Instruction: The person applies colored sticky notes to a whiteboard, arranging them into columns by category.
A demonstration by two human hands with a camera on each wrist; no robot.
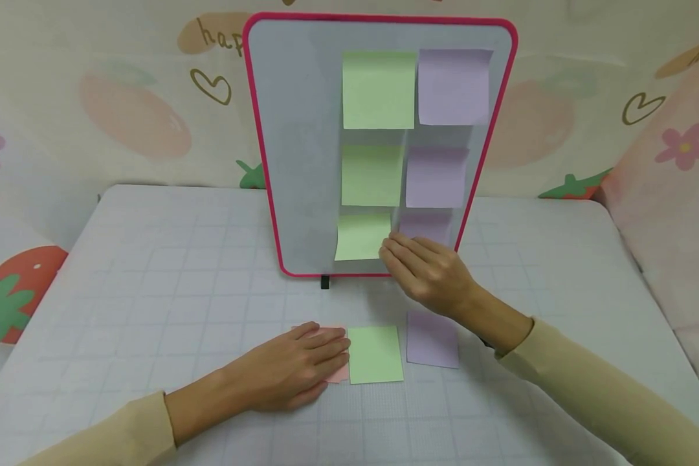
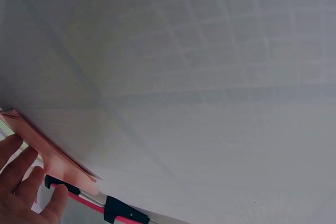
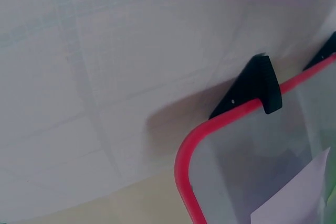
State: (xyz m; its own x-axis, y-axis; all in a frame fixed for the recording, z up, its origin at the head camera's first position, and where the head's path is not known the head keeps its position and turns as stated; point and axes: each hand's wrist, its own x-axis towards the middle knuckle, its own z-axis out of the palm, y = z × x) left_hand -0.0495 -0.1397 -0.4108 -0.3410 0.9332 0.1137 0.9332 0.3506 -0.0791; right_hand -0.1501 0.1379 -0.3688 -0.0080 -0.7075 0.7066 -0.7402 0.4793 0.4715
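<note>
A pink-framed board (image 1: 303,129) stands on the gridded table (image 1: 151,259), carrying three green notes and three purple ones. The right hand (image 1: 428,272), fingers straight, presses the lowest purple note (image 1: 428,225) at the board's bottom right. On the table lie one green pad (image 1: 375,354), one purple pad (image 1: 432,339) and a pink pad (image 1: 339,372) under the flat left hand (image 1: 291,369).
</note>
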